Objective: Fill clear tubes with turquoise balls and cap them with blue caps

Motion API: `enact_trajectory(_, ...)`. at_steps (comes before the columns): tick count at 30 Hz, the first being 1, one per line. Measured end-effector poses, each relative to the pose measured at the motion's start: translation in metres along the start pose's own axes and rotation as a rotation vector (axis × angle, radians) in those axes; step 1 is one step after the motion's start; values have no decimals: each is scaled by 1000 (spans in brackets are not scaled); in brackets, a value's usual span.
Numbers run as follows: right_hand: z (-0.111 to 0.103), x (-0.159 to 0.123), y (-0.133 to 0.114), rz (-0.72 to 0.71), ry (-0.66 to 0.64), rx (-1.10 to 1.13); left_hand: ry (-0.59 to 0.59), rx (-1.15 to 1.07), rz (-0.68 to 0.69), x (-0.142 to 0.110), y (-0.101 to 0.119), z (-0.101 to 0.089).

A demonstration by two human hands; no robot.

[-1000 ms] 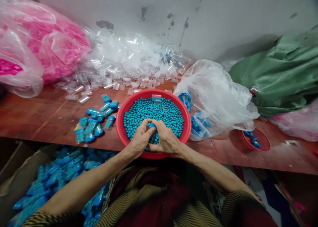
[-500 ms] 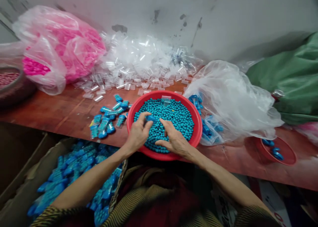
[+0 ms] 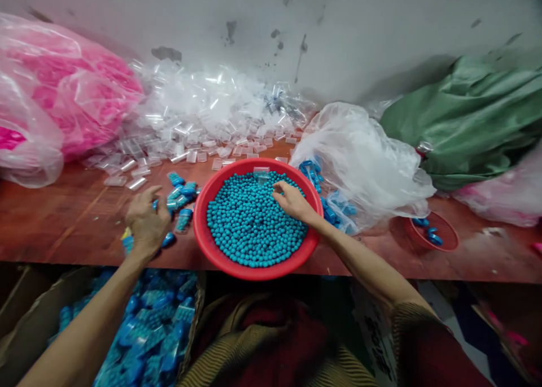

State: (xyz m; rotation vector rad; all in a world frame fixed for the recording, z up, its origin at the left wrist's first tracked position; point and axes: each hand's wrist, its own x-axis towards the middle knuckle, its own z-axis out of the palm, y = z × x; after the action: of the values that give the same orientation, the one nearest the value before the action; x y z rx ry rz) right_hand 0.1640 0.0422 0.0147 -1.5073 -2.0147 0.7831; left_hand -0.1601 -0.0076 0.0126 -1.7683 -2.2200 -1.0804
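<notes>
Box (image 3: 46, 302) of cardboard stands nearest, below the table edge, with many blue-capped, bead-filled packs (image 3: 144, 336) in it. Above it, on the reddish, smooth table (image 3: 84, 223), is the round red plastic bowl (image 3: 254, 272), full of small, matte turquoise beads (image 3: 254, 223).

The left hand (image 3: 148, 223) has just left the bowl, where it was holding a blue piece, and is now over the small group of filled packs (image 3: 184, 220) at the left. This suggests that the work on that piece above the beads is finished. Its fingers are half bent; blue shows beside them, but I cannot tell if it grips something. The right hand (image 3: 292, 200) has moved farther over the beads, loosely curled, a small opening between thumb and fingers, with nothing seen in it. Just beside it, one clear, flat sleeve (image 3: 261, 174) lies on the beads.

Farther, shiny blue caps (image 3: 313, 175) lie by the thin, wrinkled white bag (image 3: 359, 161). Behind are heaped glossy transparent sleeves (image 3: 212, 104), then the stained grey wall (image 3: 339, 25).
</notes>
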Motion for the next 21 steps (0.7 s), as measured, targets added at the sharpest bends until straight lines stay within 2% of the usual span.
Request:
enact_trajectory(2,0,31,3,233,-67,135,-67,-105,80,2,29,5)
enact_trajectory(5,10,63,3,340,-135,200,-316,-227,77,9,69,28)
enact_trajectory(7,18,73,0,350,-174,221,-555,-318,-14,16,87,50)
enact_trajectory(9,24,76,-2,348,-210,238,-752,-377,-182,25,99,73)
enact_trajectory(11,26,78,-4,337,-238,245,-814,-392,-242,34,108,92)
enact_trajectory(14,26,80,-4,311,-284,241,-859,-402,-242,43,118,109)
enact_trajectory(17,26,81,-2,281,-335,228,-905,-420,-258,41,125,113)
enact_trajectory(21,25,74,1,254,-376,220,-917,-485,-300,29,127,110)
